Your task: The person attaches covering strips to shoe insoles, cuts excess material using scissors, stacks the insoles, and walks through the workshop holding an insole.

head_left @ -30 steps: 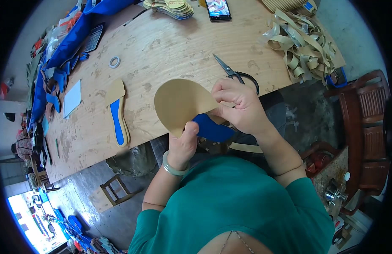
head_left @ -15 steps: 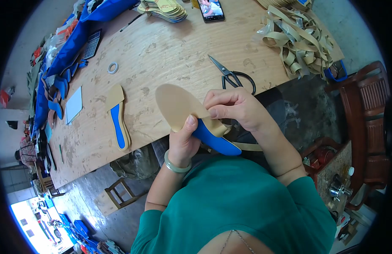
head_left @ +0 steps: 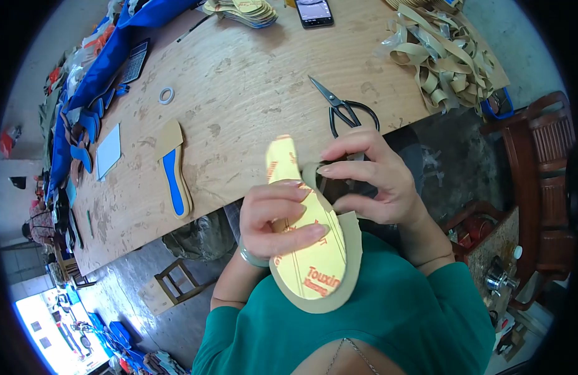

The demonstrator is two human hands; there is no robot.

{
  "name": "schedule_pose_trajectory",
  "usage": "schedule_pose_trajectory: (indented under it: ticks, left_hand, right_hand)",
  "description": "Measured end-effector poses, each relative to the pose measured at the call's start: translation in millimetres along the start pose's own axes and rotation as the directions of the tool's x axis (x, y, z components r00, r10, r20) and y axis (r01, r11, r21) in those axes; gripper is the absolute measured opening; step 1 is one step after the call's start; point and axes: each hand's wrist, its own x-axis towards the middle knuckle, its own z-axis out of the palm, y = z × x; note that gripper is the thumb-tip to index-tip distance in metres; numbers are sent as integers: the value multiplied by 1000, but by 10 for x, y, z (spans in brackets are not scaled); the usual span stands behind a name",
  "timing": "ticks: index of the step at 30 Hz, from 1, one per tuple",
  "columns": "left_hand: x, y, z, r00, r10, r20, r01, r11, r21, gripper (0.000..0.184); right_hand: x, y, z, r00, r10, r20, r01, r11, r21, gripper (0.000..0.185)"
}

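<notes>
An insole (head_left: pixel 314 256) with a yellow printed backing and a wider tan edge hangs in front of the green shirt, its narrow end pointing up. My left hand (head_left: pixel 279 219) is closed on it, fingers across the printed face. At the insole's right side is my right hand (head_left: pixel 370 175), its fingers spread apart, near a curled tan strip (head_left: pixel 311 175). Another insole (head_left: pixel 173 172), blue and tan, lies on the wooden table to the left. Black-handled scissors (head_left: pixel 344 106) lie beyond my right hand.
A heap of tan strips (head_left: pixel 445 59) sits at the table's (head_left: pixel 239 81) right corner. A phone (head_left: pixel 314 12) and a stack of insoles (head_left: pixel 248 12) are at the far edge. A tape roll (head_left: pixel 166 95) and white card (head_left: pixel 109 152) lie left. A wooden chair (head_left: pixel 545 181) stands at right.
The insole in my left hand has been turned over, from its tan and blue side to the yellow printed one, wide end now down. My right hand has lowered and its fingers have spread.
</notes>
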Motion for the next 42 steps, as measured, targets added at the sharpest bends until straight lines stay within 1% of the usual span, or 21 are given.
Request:
schedule_pose_trajectory:
  ticks: [3, 4, 6, 7, 10, 11, 14, 20, 23, 24, 27, 28, 30, 31, 33, 34, 36, 37, 39, 40, 42]
  left_hand:
    - [2, 81, 10, 988, 137, 64, -148, 960, 236, 48]
    - [3, 95, 23, 989, 137, 61, -148, 961, 234, 48]
    - [-3, 125, 55, 979, 185, 84, -203, 915, 348, 48]
    - [-11, 142, 63, 974, 205, 99, -228, 886, 404, 47]
    - [-31, 179, 25, 963, 213, 163, -264, 858, 441, 42]
    - [-39, 185, 17, 956, 217, 196, -285, 841, 459, 40]
    - [-45, 185, 10, 957, 214, 198, -284, 838, 465, 41]
    - [-46, 166, 1, 957, 207, 203, -280, 838, 468, 41]
    - [-32, 128, 27, 968, 220, 124, -252, 868, 428, 45]
    - [-36, 116, 29, 967, 221, 124, -253, 867, 429, 45]
    - [-61, 77, 22, 985, 163, 64, -174, 936, 307, 42]
    - [-57, 71, 11, 984, 165, 62, -176, 932, 316, 42]
    - [-39, 77, -49, 981, -48, 186, 29, 994, 105, 39]
    - [-24, 85, -124, 958, -143, 248, 138, 990, 39, 38]
    - [-73, 125, -94, 967, -217, 133, 207, 975, 80, 37]
    - [-76, 172, -87, 954, -285, 97, 281, 958, 56, 32]
    - [-50, 223, -95, 926, -377, 8, 377, 926, 26, 27]
    - [-33, 228, -115, 914, -404, -36, 405, 914, 6, 27]
    - [-10, 237, -176, 881, -464, -92, 462, 886, -44, 29]
    - [-22, 234, -196, 880, -455, -140, 459, 888, -1, 29]
    - [-47, 205, -200, 880, -434, -191, 443, 897, 6, 29]
  right_hand:
    - [-48, -82, -12, 999, 33, -25, -34, 997, -71, 23]
    - [-65, -60, -26, 1000, -27, -1, 27, 996, -85, 25]
    - [-75, -26, -43, 988, -145, 49, 149, 983, -106, 28]
    - [-82, -18, -38, 989, -142, 51, 147, 984, -105, 28]
    - [-89, 1, 0, 996, -63, -58, 59, 995, -78, 29]
    - [-90, 8, -2, 997, -60, -58, 56, 995, -78, 29]
    - [-78, 27, -18, 995, -98, -29, 96, 993, -63, 27]
    - [-73, 18, -8, 996, -87, -15, 86, 994, -62, 27]
    - [-81, 11, 4, 996, -82, -24, 81, 996, -44, 30]
    - [-94, 11, -1, 998, -62, -26, 62, 998, -17, 26]
    - [-111, -2, -29, 999, -30, -26, 31, 999, 41, 18]
    - [-93, -12, -42, 1000, -14, 0, 14, 999, 47, 16]
    - [-28, -18, -49, 998, 0, 63, -4, 997, 73, 13]
    - [-15, 6, -33, 996, -46, 82, 37, 994, 107, 13]
    - [-40, 43, 45, 996, -7, 90, -8, 986, 168, 14]
    - [-28, 42, 92, 987, -96, 130, 63, 969, 241, 14]
    - [-115, 55, 186, 988, 153, -9, -148, 972, 183, 11]
    - [-126, 85, 255, 955, 288, -71, -274, 948, 161, 10]
    - [-27, 136, 357, 941, 311, -137, -291, 945, 147, 6]
    - [15, 163, 416, 956, 278, -95, -258, 950, 177, 6]
    - [63, 192, 472, 944, 315, -97, -296, 939, 174, 5]
